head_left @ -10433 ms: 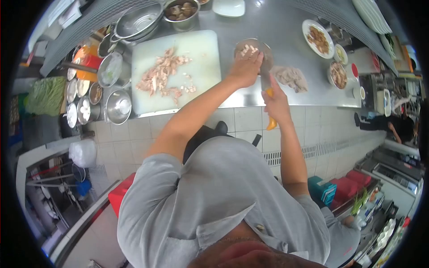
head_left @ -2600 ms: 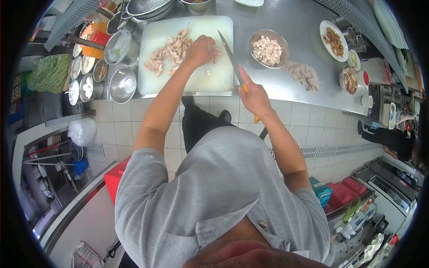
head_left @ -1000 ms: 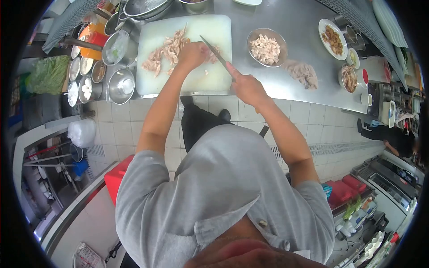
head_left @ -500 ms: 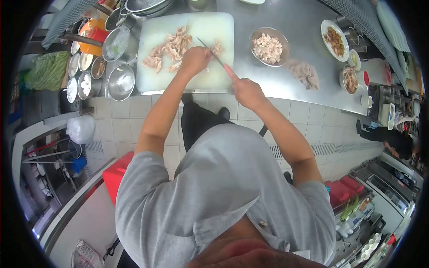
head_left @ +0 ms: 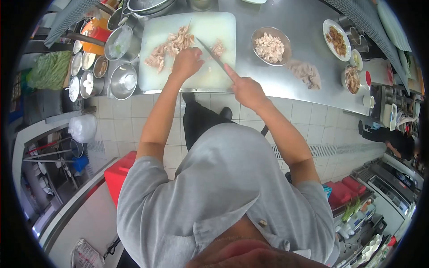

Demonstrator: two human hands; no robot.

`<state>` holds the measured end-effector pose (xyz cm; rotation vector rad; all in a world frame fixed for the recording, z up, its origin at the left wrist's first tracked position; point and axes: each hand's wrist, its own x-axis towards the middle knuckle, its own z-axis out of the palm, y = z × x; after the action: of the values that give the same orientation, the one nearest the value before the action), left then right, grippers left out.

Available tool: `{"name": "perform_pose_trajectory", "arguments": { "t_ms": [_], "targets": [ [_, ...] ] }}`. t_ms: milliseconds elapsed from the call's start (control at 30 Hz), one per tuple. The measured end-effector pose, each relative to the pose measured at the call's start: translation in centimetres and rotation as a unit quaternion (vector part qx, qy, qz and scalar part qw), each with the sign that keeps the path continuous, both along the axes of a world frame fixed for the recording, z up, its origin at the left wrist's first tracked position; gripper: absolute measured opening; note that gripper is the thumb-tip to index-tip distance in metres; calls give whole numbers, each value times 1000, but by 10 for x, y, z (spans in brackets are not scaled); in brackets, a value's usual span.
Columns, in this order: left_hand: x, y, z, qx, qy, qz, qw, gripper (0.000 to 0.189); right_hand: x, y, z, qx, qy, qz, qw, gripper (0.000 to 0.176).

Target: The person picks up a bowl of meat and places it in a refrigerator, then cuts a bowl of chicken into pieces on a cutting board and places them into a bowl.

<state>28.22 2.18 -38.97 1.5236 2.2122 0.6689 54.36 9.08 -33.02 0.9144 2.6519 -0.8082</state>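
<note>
My right hand (head_left: 250,93) grips a knife (head_left: 213,54) by its handle, the blade slanting up and left over a white cutting board (head_left: 205,27). Beside the blade lies a small heap of cut meat (head_left: 218,47). My left hand (head_left: 187,63) hovers over the board left of the knife, fingers loosely bent and slightly apart, with nothing visible in them. Close to it, shredded pale meat, apparently cooked chicken (head_left: 172,44), is spread across the board's left half. A metal bowl of diced pale meat (head_left: 271,46) stands right of the board.
A crumpled cloth (head_left: 304,73) lies on the steel counter (head_left: 308,31). Farther right are a plate of browned food (head_left: 336,40) and a bowl of meat strips (head_left: 351,80). Metal bowls (head_left: 122,82) and containers crowd the left. Another person (head_left: 386,137) is at far right.
My left hand has drawn back left and down from the knife blade, and its fingers have loosened. My right hand and the knife have hardly moved.
</note>
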Motion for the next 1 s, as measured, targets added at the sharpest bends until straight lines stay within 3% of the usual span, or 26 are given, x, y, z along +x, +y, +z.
{"name": "perform_pose_trajectory", "arguments": {
  "t_ms": [67, 167, 267, 367, 467, 567, 700, 800, 900, 1000],
  "targets": [
    [3, 2, 7, -41, -19, -2, 999, 52, 3, 7, 6, 17, 11, -24, 1000, 79],
    [19, 2, -9, 49, 44, -25, 998, 72, 7, 17, 11, 44, 3, -65, 997, 78],
    [32, 17, 7, -49, -51, -13, 997, 77, 13, 29, -11, 58, -3, -73, 996, 79],
    [25, 35, -19, -1, -69, 8, 998, 72, 10, 20, -14, 16, -7, -67, 998, 79],
    [15, 42, -29, 64, 19, -11, 998, 78, 10, 5, -11, -38, 32, -74, 996, 77],
    [1, 38, -25, 45, -135, 54, 988, 76, 13, 3, -8, -82, 60, -106, 989, 78],
    [-5, 44, -21, 37, 65, -25, 997, 78, 22, 15, 9, -188, 65, -200, 959, 77],
    [3, 44, 11, -60, -38, -76, 995, 80, 32, 17, 4, -246, 83, -235, 937, 78],
    [4, 28, -4, -7, 4, -82, 997, 79, 37, 12, -7, -290, 101, -243, 920, 79],
    [15, 27, -24, 22, -50, -10, 998, 77, 31, -3, -9, -321, 111, -219, 915, 79]
  ]
}}
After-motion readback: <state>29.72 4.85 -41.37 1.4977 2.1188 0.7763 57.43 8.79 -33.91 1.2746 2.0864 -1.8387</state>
